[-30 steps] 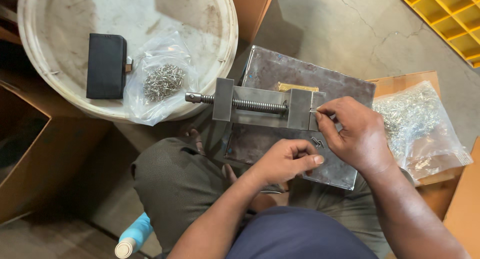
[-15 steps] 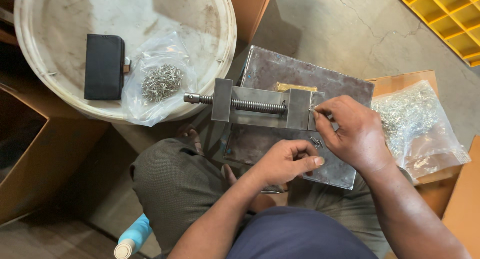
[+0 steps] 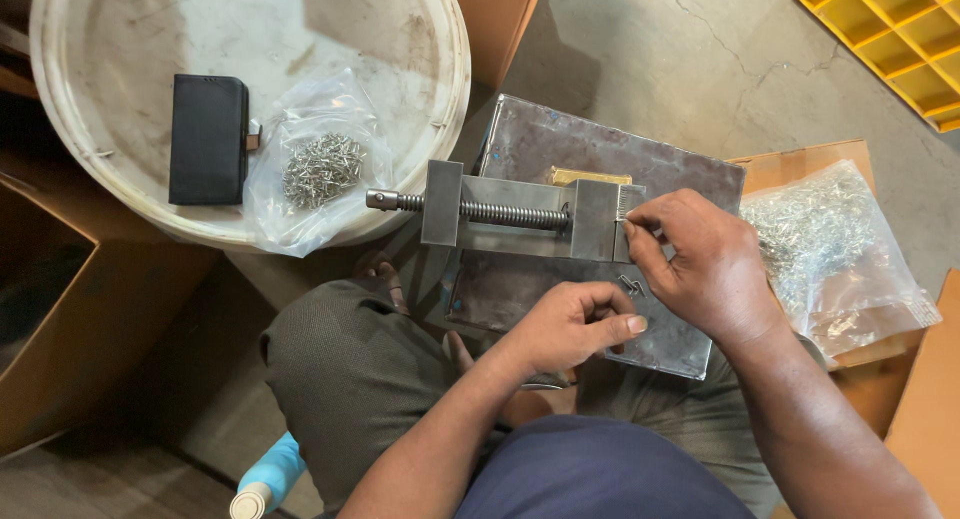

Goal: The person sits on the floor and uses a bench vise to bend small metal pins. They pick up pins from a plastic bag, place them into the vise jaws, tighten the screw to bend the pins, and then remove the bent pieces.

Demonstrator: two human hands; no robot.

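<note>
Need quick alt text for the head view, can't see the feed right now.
The right hand pinches a small metal piece at the jaw end of a steel vise on a metal plate; the left hand rests curled beside it.

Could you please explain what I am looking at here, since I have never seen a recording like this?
There is no machine: a person works with two bare hands, and the camera sits on their head, looking down at their lap and the floor.

A small steel vise with a threaded screw lies on a grey metal plate. The right hand pinches something small at the vise's right end; it is too tiny to identify. The left hand rests curled on the plate, beside a few small metal pieces.

On the right lies a clear bag of small metal parts on cardboard. On the left, a round white lid carries a smaller bag of metal parts and a black case.
</note>
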